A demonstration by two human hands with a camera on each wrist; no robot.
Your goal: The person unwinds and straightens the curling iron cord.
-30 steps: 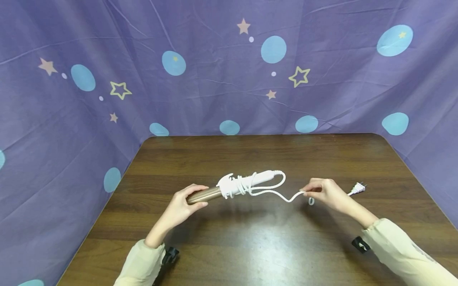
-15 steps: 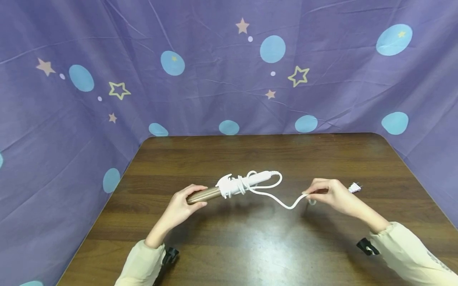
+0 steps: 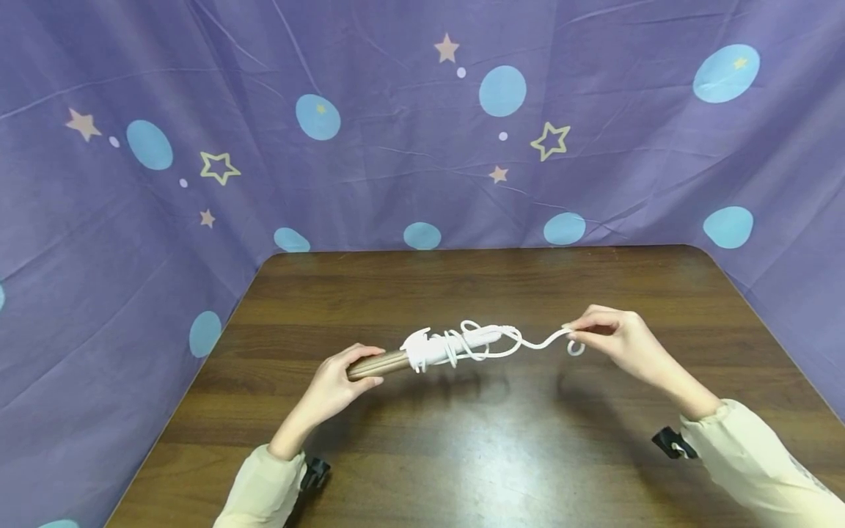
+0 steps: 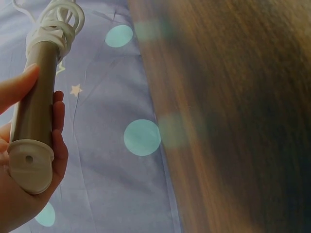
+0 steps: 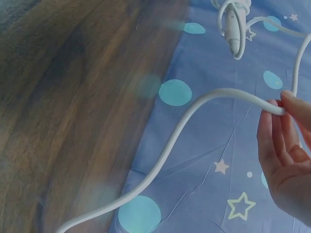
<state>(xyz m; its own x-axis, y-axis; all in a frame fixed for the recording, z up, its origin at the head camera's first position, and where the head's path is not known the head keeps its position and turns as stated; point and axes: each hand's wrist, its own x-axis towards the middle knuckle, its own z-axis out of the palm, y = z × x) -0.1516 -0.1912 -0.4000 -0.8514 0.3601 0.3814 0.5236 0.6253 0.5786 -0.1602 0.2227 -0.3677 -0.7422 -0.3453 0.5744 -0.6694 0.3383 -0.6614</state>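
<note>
From the head camera, the left hand (image 3: 343, 378) grips the bronze barrel of a curling iron (image 3: 422, 350), fingers curled round it, holding it level above the middle of a dark wooden table (image 3: 462, 455). White cord (image 3: 538, 342) is wound in loops on the iron's white handle and runs right to the right hand (image 3: 617, 341), which pinches it between thumb and fingertips. Bare wood lies all round both hands, and the far edge and rounded corners are well apart from them. A purple cloth (image 3: 396, 147) with stars and blue dots hangs behind and at both sides.

The left wrist view shows the barrel's pale end cap (image 4: 30, 165) in the palm, hidden from the head camera.

The right wrist view shows the cord (image 5: 194, 116) curving away from the pinching fingertips (image 5: 274, 121) toward the handle end (image 5: 233, 24).
</note>
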